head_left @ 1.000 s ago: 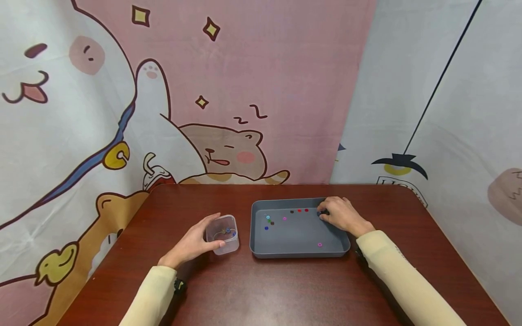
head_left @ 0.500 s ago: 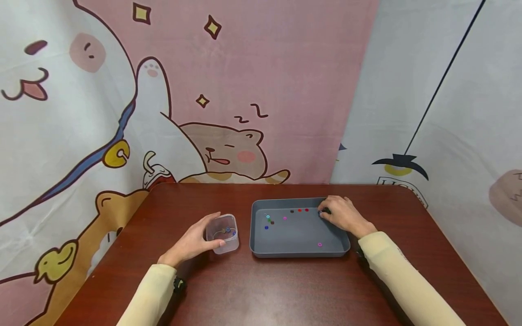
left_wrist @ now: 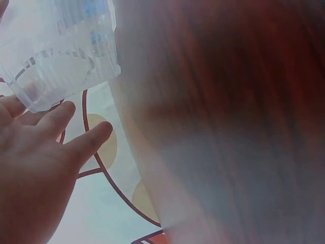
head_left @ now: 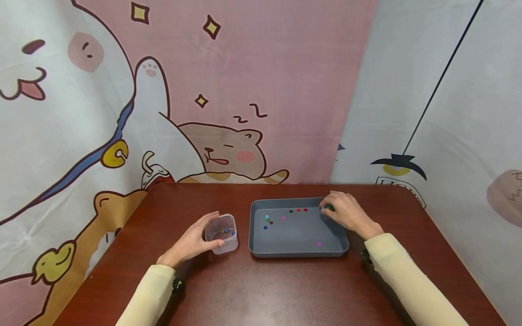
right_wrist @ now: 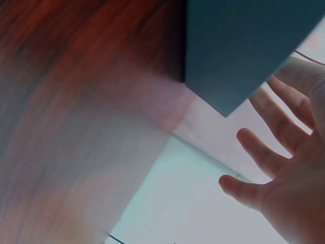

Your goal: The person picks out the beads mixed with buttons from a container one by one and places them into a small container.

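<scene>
My left hand (head_left: 195, 239) grips a clear plastic box (head_left: 230, 244) from its left side, thumb at the front and fingers behind. A few small beads (head_left: 227, 230) lie inside the box, blue ones among them. In the left wrist view, the clear box (left_wrist: 56, 46) rises above the extended fingers. My right hand (head_left: 346, 214) reaches into the back right corner of the grey tray (head_left: 302, 254), pinching a small dark green bead (head_left: 329, 207) between thumb and forefinger. A bluish bead shows by the fingertips. The tray hides the right fingertips in the right wrist view.
Across the tray lie red beads (head_left: 299, 210), a pink ring-shaped bead (head_left: 319, 244) near the front, a blue bead (head_left: 265, 227) and several others towards the left. The brown wooden table (head_left: 261, 290) ends at a cartoon-printed curtain (head_left: 302, 90).
My right hand has shifted slightly back and to the right in the tray corner, and the dark green bead has shifted with it. The left hand and box stay in place.
</scene>
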Demonstrator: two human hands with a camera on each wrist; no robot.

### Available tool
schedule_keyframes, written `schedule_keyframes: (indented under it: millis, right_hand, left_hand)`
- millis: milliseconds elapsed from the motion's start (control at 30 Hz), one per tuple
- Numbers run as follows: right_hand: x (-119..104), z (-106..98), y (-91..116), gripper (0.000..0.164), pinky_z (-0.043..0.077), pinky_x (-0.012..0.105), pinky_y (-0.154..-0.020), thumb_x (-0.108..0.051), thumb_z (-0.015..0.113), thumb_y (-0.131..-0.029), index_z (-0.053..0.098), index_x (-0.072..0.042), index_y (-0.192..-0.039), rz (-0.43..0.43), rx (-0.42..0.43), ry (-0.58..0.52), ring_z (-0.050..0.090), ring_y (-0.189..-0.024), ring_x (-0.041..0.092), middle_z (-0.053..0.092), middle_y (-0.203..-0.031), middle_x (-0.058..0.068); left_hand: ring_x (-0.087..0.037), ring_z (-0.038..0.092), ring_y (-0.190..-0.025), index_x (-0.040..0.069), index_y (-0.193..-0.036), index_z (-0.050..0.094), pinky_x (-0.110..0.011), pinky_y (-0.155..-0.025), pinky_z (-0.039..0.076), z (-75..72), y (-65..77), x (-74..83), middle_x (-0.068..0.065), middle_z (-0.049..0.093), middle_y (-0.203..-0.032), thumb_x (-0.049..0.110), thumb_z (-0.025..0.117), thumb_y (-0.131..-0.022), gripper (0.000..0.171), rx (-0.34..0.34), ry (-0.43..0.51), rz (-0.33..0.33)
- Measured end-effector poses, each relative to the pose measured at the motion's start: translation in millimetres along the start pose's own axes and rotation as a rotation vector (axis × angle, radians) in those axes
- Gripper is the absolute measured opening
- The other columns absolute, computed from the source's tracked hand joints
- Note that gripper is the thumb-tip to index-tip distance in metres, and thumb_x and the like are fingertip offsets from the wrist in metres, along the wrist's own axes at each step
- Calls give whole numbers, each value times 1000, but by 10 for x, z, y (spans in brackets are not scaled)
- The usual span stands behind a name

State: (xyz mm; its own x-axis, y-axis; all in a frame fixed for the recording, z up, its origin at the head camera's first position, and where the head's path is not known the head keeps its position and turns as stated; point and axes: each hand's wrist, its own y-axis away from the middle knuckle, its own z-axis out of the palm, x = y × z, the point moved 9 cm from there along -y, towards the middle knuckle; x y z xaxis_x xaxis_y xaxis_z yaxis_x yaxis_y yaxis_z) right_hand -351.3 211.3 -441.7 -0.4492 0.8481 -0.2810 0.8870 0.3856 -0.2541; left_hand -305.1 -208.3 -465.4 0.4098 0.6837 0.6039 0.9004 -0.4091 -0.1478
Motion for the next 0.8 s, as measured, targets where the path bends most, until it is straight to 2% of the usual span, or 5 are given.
schedule_keyframes:
  millis: [200, 367, 800]
  right_hand:
    - [-70, -89, 15, 15, 36, 70, -107, -14, 78, -92, 78, -9, -107, -32, 26, 0, 49, -135, 45, 72, -116, 12]
    - [-136, -178, 38, 15, 37, 68, -107, -13, 78, -92, 78, -9, -106, -44, 54, -11, 50, -135, 44, 72, -115, 11]
    - [-271, -262, 110, 17, 39, 61, -110, -14, 78, -94, 78, -6, -109, -46, 126, -122, 51, -135, 42, 73, -116, 11]
  left_hand:
    - [-31, 51, -136, 11, -156, 43, -60, -110, 42, 2, 10, -19, -10, 49, -154, 56, 83, -82, 95, 1, 12, -36]
    - [-30, 52, -135, 12, -156, 44, -59, -109, 43, 2, 11, -26, -9, 50, -154, 56, 83, -82, 95, 7, 18, -38]
    - [-29, 52, -133, 15, -157, 42, -59, -109, 43, 14, 17, -38, -9, 49, -154, 55, 84, -82, 94, -4, 50, -55]
